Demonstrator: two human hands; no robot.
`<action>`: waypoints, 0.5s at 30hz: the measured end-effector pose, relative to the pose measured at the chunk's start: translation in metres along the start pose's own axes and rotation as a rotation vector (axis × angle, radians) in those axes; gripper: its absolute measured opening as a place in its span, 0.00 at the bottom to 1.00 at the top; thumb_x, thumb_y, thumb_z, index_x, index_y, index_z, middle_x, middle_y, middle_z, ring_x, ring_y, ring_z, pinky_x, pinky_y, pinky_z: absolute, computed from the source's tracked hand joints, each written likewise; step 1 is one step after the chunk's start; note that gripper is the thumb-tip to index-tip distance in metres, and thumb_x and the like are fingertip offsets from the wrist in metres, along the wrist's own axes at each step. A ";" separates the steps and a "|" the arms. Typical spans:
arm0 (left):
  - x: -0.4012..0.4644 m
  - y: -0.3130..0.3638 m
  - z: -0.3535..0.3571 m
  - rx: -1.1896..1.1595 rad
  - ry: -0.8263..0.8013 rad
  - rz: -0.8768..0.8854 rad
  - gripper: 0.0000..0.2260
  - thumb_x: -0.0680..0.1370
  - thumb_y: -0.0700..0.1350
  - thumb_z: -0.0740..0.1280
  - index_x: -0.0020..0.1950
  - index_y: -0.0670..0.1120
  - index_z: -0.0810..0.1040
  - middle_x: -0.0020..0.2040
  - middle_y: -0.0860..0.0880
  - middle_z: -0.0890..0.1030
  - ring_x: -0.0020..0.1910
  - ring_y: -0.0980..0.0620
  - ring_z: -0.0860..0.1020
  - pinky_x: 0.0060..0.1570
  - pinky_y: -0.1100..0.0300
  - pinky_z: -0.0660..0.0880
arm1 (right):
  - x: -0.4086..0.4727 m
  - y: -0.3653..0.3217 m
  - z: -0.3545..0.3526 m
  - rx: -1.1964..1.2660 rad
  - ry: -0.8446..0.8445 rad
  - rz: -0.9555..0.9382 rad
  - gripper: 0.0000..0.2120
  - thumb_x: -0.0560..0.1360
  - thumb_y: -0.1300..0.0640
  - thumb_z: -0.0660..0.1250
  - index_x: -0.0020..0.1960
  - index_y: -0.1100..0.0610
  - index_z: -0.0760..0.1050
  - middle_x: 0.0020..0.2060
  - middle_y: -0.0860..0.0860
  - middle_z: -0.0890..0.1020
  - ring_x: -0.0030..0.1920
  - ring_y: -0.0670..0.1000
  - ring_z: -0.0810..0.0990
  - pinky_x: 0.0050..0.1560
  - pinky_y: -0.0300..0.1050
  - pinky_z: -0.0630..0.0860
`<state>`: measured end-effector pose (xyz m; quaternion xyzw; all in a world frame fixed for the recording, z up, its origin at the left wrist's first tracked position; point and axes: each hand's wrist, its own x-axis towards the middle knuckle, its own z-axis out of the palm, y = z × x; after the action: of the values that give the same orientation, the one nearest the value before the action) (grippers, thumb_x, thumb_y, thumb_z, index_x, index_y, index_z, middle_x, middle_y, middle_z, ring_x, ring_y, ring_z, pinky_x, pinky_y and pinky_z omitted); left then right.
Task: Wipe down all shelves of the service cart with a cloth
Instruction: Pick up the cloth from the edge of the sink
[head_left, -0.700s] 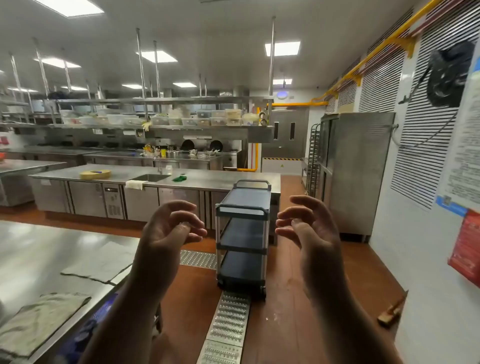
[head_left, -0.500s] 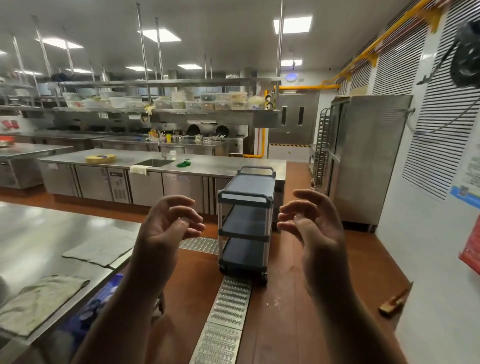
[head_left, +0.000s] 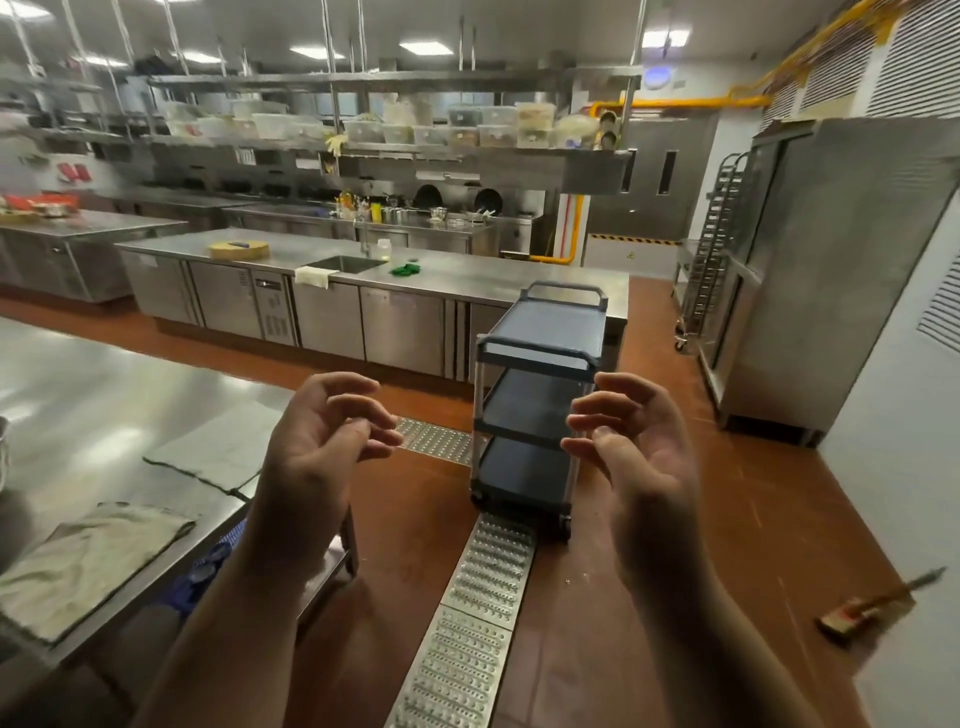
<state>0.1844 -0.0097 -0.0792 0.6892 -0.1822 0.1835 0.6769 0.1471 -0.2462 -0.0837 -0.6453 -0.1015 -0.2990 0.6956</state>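
Task looks not started: both hands raised in front, left hand (head_left: 322, 441) and right hand (head_left: 634, 447) loosely curled, fingers apart, holding nothing; service cart (head_left: 540, 395) stands ahead on the red floor at the end of the floor drain grate (head_left: 488, 582), well apart from the hands, all three shelves still to wipe; cloths (head_left: 88, 556) lie on the steel table (head_left: 78, 384) at left, none picked up; no readable writing or brand, wall signs too blurred

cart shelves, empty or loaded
Empty as far as visible: all three shelves of the service cart show bare dark surfaces; the right hand hides a corner.
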 end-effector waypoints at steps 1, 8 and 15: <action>0.016 -0.013 -0.005 0.001 0.009 -0.012 0.10 0.80 0.35 0.57 0.57 0.44 0.72 0.44 0.45 0.80 0.46 0.44 0.81 0.48 0.51 0.80 | 0.015 0.012 0.009 -0.002 -0.003 0.006 0.18 0.73 0.63 0.60 0.62 0.57 0.72 0.51 0.55 0.81 0.52 0.54 0.82 0.54 0.50 0.81; 0.157 -0.088 -0.037 0.053 0.004 -0.022 0.13 0.80 0.31 0.55 0.57 0.45 0.73 0.44 0.45 0.80 0.45 0.44 0.81 0.49 0.50 0.80 | 0.141 0.088 0.078 0.003 -0.023 -0.001 0.18 0.73 0.65 0.59 0.62 0.57 0.72 0.50 0.57 0.79 0.53 0.57 0.81 0.55 0.51 0.81; 0.272 -0.165 -0.032 0.051 0.004 -0.082 0.12 0.80 0.31 0.55 0.58 0.43 0.72 0.45 0.43 0.79 0.45 0.43 0.81 0.50 0.48 0.80 | 0.244 0.173 0.102 0.010 0.052 0.029 0.17 0.75 0.66 0.59 0.63 0.57 0.72 0.49 0.55 0.81 0.52 0.57 0.82 0.55 0.53 0.81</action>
<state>0.5023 0.0243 -0.0858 0.7129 -0.1478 0.1618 0.6662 0.4620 -0.2203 -0.0844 -0.6353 -0.0755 -0.3048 0.7056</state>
